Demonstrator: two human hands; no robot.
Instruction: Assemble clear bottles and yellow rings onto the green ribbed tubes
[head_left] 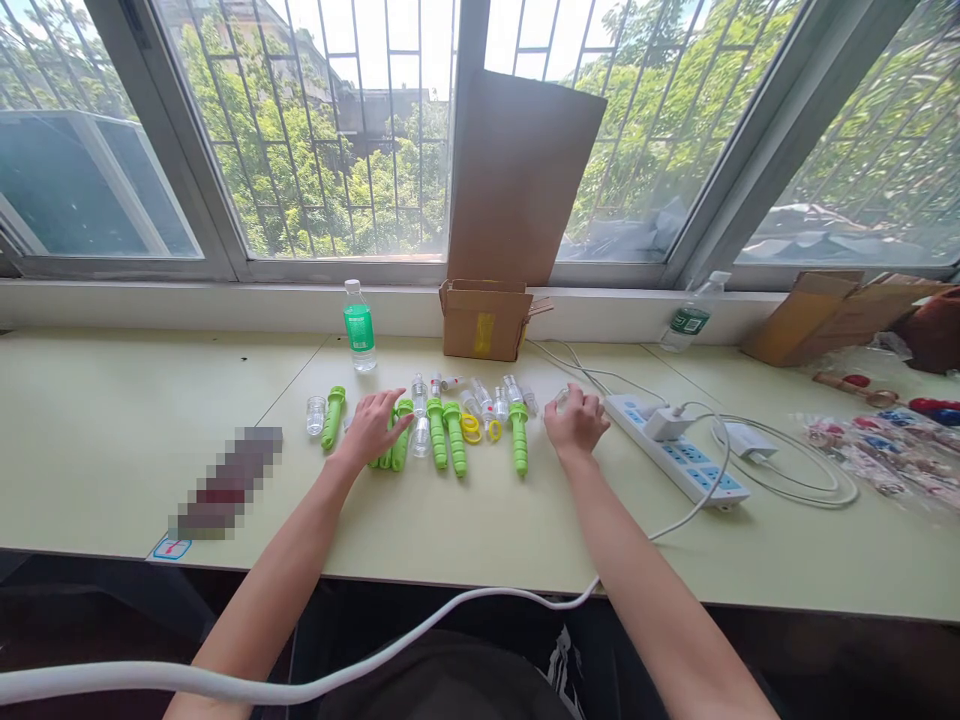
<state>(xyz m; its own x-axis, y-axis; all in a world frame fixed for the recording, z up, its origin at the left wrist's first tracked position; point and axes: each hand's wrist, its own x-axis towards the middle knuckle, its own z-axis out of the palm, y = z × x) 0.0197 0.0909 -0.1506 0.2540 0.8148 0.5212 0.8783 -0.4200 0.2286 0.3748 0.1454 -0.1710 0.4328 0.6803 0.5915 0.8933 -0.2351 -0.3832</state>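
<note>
My left hand (373, 425) lies over a cluster of green ribbed plastic handles (400, 447) on the pale table (150, 430), its fingers curled over them. More green handles (455, 438) and another (519, 437) lie to its right, mixed with small clear plastic pieces (420, 393) and yellow rings (472, 428). A lone green handle (332, 416) and a clear cup (316, 414) sit to the left. My right hand (576, 420) is closed round a small clear piece (562, 398) beside the power strip.
A white power strip (679, 450) with a plug and coiled cables (795, 455) lies right of my right hand. A green-label bottle (359, 327), an open cardboard box (484, 318) and a second bottle (691, 312) stand by the window sill. Packaged toys (877, 440) lie far right.
</note>
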